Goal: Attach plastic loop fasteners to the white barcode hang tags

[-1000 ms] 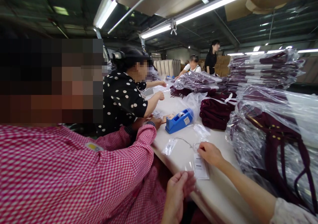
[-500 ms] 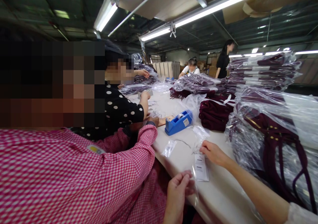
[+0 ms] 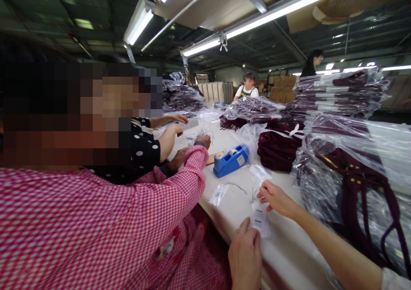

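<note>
A white printed tag (image 3: 259, 217) hangs or lies at the near edge of the white table, with clear plastic around it and a thin string at its top. My right hand (image 3: 272, 197) pinches the string just above the tag. My left hand (image 3: 246, 251) is at the tag's lower left, its fingertips close to the plastic; whether they grip it is hard to tell. A small clear packet (image 3: 218, 195) lies to the left, beside a loose dark string (image 3: 236, 186). More clear plastic (image 3: 260, 173) lies just beyond my right hand.
A blue tape dispenser (image 3: 231, 160) stands mid-table. Plastic-wrapped maroon garments (image 3: 343, 95) are stacked at the right, near a folded maroon garment (image 3: 278, 148). A person in a pink checked shirt (image 3: 160, 208) works close on the left, beside another in polka dots (image 3: 143, 148).
My left hand has moved right and up to the tag, and the plastic it held is now around the tag. The neighbour's checked arm has reached farther over the table.
</note>
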Demonstrator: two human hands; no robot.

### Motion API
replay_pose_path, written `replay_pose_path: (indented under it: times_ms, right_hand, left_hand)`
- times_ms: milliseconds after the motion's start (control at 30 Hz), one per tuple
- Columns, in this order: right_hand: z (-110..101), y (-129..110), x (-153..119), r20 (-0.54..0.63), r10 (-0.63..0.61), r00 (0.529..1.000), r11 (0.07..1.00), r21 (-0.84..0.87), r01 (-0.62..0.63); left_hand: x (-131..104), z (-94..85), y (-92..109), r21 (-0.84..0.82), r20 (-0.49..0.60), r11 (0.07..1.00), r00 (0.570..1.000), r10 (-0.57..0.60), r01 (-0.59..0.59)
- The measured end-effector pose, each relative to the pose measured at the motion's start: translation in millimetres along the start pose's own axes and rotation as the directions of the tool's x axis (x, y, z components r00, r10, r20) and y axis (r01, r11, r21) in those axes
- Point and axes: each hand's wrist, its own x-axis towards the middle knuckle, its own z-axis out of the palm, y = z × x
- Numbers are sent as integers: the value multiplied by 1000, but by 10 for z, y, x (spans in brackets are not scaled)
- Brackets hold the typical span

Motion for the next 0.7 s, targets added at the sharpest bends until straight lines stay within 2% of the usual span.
replay_pose_path:
  times_ms: [233, 400, 567, 700]
  right_hand:
    - [-62, -105, -79, -19, -89, 996, 996, 23, 89]
    - [-56, -84, -79, -7, -73, 997, 994, 76, 73]
    - [-91, -71, -49, -46, -61, 997, 990, 124, 66]
    - [-89, -128, -44, -15, -18, 1000, 971, 238, 21]
  left_hand:
    - [29, 17, 2, 104, -3, 992, 997, 73, -72]
    - [158, -9, 52, 111, -13, 989, 995, 100, -98]
    - [248, 18, 54, 112, -10, 984, 990, 143, -141]
    - [249, 25, 40, 128, -12, 979, 987, 160, -157]
